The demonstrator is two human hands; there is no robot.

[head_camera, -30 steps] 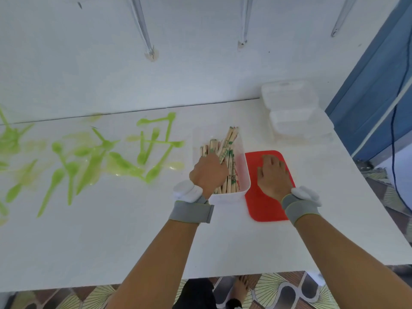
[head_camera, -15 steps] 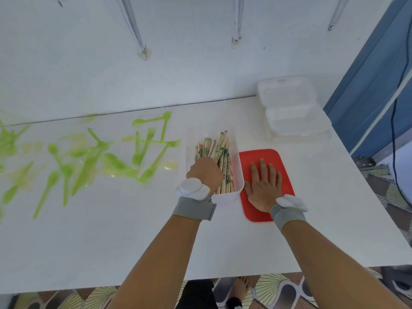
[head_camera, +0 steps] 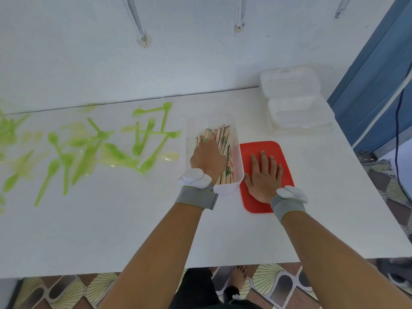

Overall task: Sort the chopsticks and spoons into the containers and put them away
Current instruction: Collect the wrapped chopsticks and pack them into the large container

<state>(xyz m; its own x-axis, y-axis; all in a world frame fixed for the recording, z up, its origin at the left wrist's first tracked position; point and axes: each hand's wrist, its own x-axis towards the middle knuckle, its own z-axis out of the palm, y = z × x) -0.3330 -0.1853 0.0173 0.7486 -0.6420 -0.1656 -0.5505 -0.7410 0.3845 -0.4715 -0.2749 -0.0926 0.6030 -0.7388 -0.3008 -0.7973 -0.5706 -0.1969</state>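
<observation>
A: Chopsticks (head_camera: 223,150) are lying bundled in the white container (head_camera: 236,175), which is sitting toward the desk's (head_camera: 111,230) far right corner. Why is the left hand (head_camera: 208,160) reaching in?

B: It is resting on the sticks, knuckles up, fingers curling down out of sight. I cannot tell whether they are gripping any; likely it is settling the bundle flat.

A: And the right hand (head_camera: 264,177)?

B: It is lying palm down on the red lid (head_camera: 283,152), fingers straight and spread, probably readying it for the container just beside it.

A: The spoons?

B: Green spoons (head_camera: 89,148) are lying scattered toward the desk's left edge, unsorted. Two closed white boxes (head_camera: 292,101) are waiting at the far right corner.
</observation>
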